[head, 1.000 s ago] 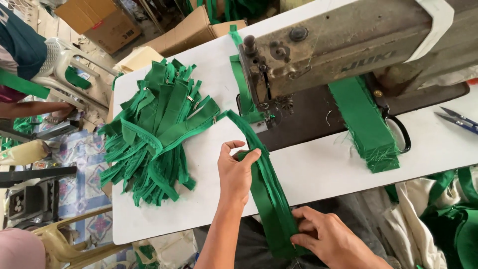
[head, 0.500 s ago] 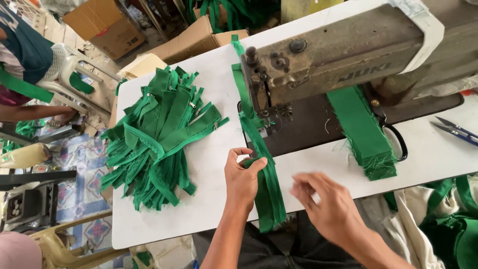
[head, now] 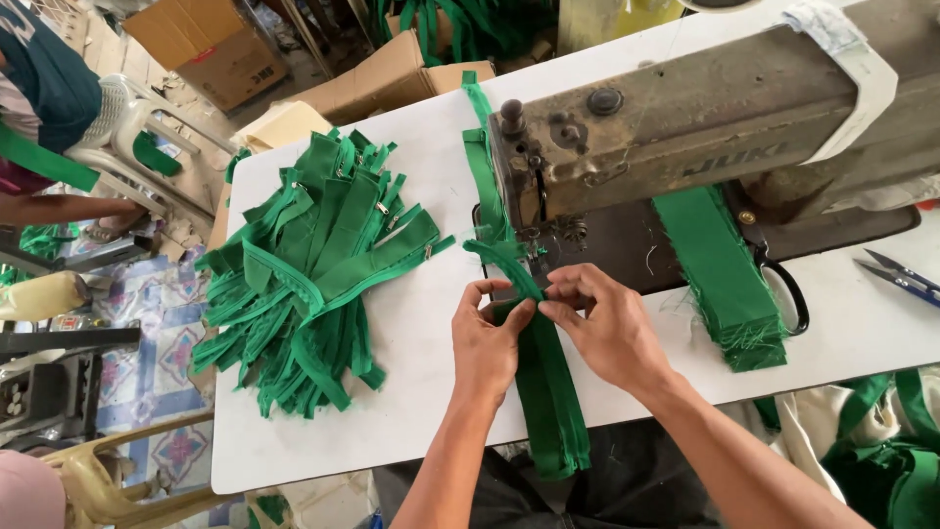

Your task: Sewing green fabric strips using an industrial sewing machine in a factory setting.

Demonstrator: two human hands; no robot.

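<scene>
Left hand (head: 490, 343) and right hand (head: 609, 328) met on long green fabric strip (head: 543, 382); fingers (head: 517, 315) of both pinched strip edge just below needle of old grey sewing machine (head: 705, 118). Strip lay on white counter (head: 411, 323), ran from under fingers down over counter's near edge. Left of fingers: heap of sewn green strips (head: 313, 264). Right of fingers: stack of green fabric pieces (head: 720, 274), black-handled scissors (head: 783, 294), small thread snips (head: 901, 276).

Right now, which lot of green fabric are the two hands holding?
The long green strip running under the sewing machine; both the left hand and right hand pinch it. The fanned pile and folded stack lie untouched.
</scene>
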